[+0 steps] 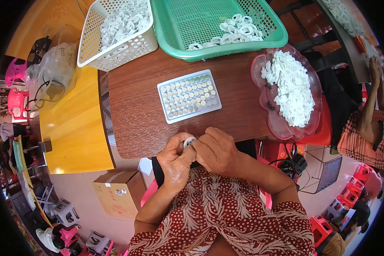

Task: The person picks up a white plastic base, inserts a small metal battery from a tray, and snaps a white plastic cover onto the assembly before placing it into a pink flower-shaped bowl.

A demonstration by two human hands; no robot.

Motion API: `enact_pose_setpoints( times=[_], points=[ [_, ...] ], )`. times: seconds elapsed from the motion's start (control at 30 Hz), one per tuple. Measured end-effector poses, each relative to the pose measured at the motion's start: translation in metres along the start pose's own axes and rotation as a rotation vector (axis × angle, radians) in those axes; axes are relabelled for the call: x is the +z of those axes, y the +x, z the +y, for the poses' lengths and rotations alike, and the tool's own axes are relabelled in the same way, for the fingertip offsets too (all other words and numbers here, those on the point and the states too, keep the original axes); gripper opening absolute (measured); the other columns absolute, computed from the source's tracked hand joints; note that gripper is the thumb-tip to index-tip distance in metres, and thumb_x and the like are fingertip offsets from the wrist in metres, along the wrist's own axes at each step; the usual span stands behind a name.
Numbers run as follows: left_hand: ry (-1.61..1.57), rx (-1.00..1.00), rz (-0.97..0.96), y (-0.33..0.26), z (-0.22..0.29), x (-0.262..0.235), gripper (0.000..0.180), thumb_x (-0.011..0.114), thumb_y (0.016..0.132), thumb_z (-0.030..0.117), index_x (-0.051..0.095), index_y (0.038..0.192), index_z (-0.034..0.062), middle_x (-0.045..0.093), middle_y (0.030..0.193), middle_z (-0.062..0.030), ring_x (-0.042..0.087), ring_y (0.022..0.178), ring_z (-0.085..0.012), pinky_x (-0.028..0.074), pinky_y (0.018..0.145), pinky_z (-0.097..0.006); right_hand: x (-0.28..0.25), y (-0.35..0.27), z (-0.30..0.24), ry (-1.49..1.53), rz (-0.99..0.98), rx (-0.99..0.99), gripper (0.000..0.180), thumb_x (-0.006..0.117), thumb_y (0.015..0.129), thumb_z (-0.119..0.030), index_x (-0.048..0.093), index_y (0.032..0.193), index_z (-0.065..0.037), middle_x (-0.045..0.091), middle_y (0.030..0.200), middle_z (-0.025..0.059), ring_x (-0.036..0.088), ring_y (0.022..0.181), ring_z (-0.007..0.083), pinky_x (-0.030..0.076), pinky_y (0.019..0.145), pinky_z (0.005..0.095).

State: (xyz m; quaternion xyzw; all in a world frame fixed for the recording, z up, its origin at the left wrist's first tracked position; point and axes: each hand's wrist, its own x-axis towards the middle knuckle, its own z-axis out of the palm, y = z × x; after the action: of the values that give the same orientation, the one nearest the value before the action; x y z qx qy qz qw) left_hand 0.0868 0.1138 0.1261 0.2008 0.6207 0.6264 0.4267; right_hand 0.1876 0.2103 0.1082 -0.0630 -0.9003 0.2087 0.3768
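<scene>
Green basket (175, 25), white basket (128, 49), seemingly pink tray (264, 102).

Single view on record: a head-worn fisheye camera, looking steeply down over the wearer's chest onto the near edge of the brown table (141, 123). Both hands sit close beneath the lens, just below picture centre. Straight edges bow toward the rim (the yellow table (72, 128) at left curves markedly). Floor and stools fill the lower margins. No second view is available for overlap.
</scene>
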Motion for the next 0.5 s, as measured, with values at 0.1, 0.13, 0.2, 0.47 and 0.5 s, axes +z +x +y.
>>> enact_pose_setpoints(
  times=[0.1,0.13,0.2,0.47,0.5],
  points=[
    [0.002,0.036,0.000,0.0000,-0.0018,-0.0005,0.017,0.051,0.082,-0.010,0.058,0.097,-0.0061,0.050,0.072,0.0058,0.041,0.061,0.0006,0.032,0.053,-0.014,0.0013,-0.0022,0.0016,-0.022,0.016,0.004,0.020,0.066,0.062,-0.007,0.049,0.073,-0.002,0.040,0.066,0.0076,0.043,0.060,0.0214,0.039,0.050,0.0329],
    [0.056,0.024,-0.008,-0.0001,-0.0006,-0.0016,0.017,0.051,0.083,-0.009,0.058,0.098,-0.0063,0.050,0.071,0.0062,0.041,0.060,0.0008,0.031,0.053,-0.014,0.0013,-0.0027,0.0015,-0.022,0.015,0.006,0.020,0.066,0.062,-0.007,0.049,0.073,-0.002,0.040,0.066,0.0076,0.043,0.060,0.0214,0.039,0.050,0.0329],
    [0.109,0.011,-0.017,-0.0002,0.0024,-0.0034,0.017,0.051,0.083,-0.008,0.058,0.099,-0.0065,0.049,0.071,0.0065,0.040,0.060,0.0009,0.030,0.052,-0.015,0.0015,-0.0038,0.0007,0.049,0.004,0.050,0.026,0.064,0.064,0.005,0.053,0.087,0.006,0.049,0.072,0.0113,0.048,0.058,0.0246,0.042,0.048,0.0341],
    [-0.013,0.012,-0.023,0.0004,0.0009,-0.0042,0.020,0.048,0.082,-0.005,0.059,0.099,-0.0080,0.053,0.072,0.0026,0.042,0.059,-0.0012,0.034,0.052,-0.015,0.0071,-0.0007,0.0006,0.056,0.071,0.063,0.022,0.064,0.065,0.006,0.052,0.083,0.005,0.048,0.069,0.0099,0.045,0.054,0.0224,0.038,0.045,0.0323],
    [-0.013,0.011,-0.024,-0.0006,0.0020,-0.0024,0.020,0.048,0.082,-0.005,0.059,0.099,-0.0080,0.053,0.072,0.0026,0.042,0.059,-0.0012,0.034,0.052,-0.015,0.0069,-0.0002,0.0004,0.074,0.078,0.072,0.022,0.064,0.065,0.006,0.052,0.083,0.005,0.047,0.069,0.0096,0.045,0.053,0.0220,0.037,0.044,0.0321]
  ],
)
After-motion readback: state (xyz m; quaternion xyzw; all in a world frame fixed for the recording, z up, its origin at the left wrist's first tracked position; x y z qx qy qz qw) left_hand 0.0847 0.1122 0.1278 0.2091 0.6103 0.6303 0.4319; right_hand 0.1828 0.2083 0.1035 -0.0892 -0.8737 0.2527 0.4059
